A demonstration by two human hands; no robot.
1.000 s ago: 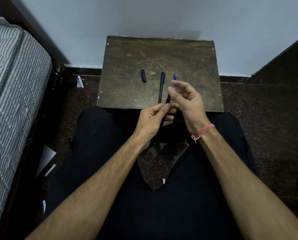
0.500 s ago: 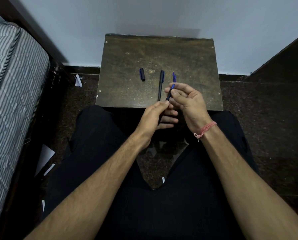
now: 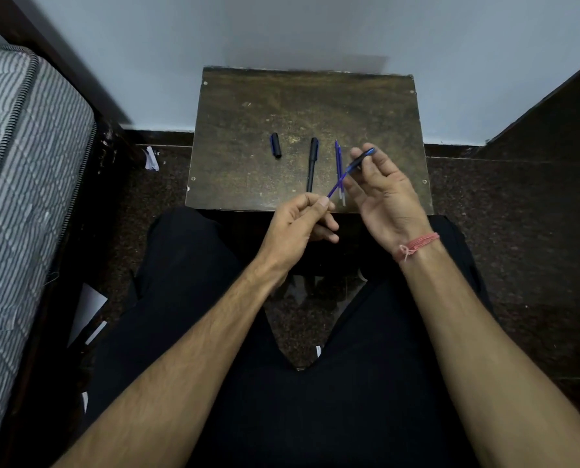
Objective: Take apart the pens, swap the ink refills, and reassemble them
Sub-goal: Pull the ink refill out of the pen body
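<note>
Pinching thin blue refill (image 3: 336,186) – left hand (image 3: 298,224), right hand (image 3: 383,194) w/ barrel.

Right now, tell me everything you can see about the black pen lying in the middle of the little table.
The black pen is slim, dark and plastic-looking, with a thicker capped end pointing toward the wall and a narrower barrel pointing toward the person. It lies flat on the worn brown table, roughly lengthwise, and looks fully assembled. Nothing touches it: a loose cap lies apart on its left, a blue refill on its right, and neither hand reaches it.
</note>
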